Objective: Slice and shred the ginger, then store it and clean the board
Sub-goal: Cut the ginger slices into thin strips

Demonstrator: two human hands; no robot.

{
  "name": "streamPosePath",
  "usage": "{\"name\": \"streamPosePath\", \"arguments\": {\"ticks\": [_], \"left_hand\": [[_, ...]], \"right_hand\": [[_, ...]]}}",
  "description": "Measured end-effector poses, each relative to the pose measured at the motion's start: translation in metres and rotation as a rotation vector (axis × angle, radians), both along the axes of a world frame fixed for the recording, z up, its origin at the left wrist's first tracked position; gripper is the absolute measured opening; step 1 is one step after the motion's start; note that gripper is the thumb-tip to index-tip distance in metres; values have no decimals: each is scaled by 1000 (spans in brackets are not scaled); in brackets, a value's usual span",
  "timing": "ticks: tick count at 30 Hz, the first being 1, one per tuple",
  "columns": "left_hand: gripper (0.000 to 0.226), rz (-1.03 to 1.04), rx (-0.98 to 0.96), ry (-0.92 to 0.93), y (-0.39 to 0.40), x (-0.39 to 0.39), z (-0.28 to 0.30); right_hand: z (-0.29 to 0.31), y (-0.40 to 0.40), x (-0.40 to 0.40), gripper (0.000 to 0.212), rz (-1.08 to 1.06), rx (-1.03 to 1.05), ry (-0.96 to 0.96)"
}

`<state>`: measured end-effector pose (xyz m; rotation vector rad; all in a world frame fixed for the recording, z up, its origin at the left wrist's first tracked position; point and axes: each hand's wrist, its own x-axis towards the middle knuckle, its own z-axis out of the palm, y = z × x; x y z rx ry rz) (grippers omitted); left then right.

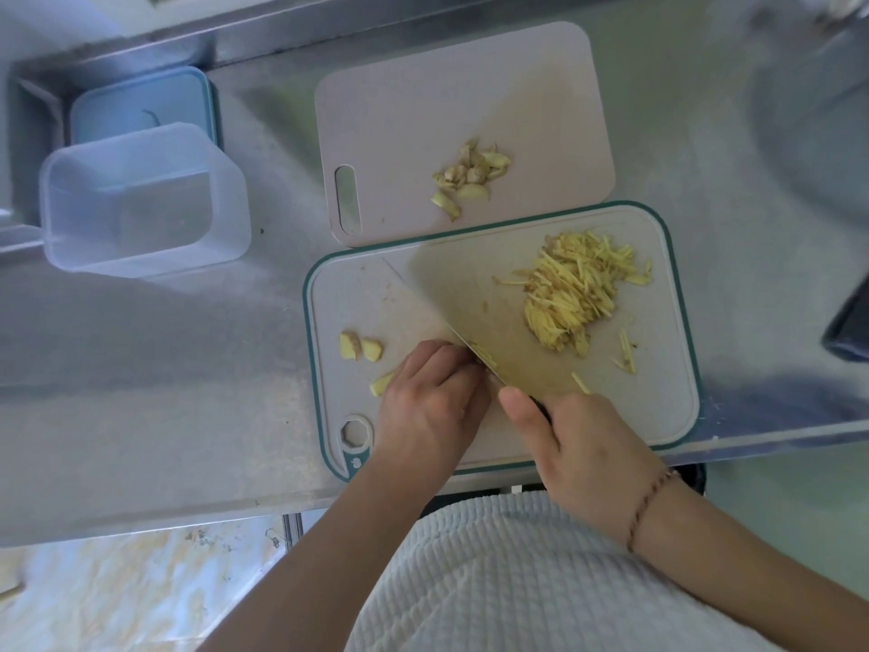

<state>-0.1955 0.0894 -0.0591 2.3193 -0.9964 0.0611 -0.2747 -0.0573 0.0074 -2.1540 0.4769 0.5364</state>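
Shredding is under way: the right hand (578,444) grips the broad steel cleaver (475,312), while the left hand (430,392) curls onto ginger slices at the blade edge on the teal-rimmed cutting board (677,369). A pile of yellow ginger shreds (576,289) lies far right on it, uncut ginger chunks (359,345) left. Next, likely more close cuts, fingertips tucked. The clear plastic tub (141,200) waits far left on the steel tabletop (164,345); the pink board (423,96) with ginger peelings (470,176) sits behind.

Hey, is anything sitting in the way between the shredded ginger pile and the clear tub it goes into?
The cleaver lies across the board between the shredded ginger and the clear tub. The right hand holds it. Past the board's left edge, only bare steel counter shows up to the tub.
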Motion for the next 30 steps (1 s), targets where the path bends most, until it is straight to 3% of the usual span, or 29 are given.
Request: {"name": "streamPosePath", "arguments": {"ticks": [9,15,20,30], "left_hand": [[4,-22,52,-41,1,1,1],[20,5,10,-36,0,-1,2],[9,11,23,-37,4,1,-3],[15,49,38,-9,1,-2,1]], "right_hand": [[1,0,-11,63,-19,33,20],[-7,9,21,65,-7,3,-35],[-2,4,-3,60,-28,38,-51],[-2,1,-20,65,-44,25,-20]]}}
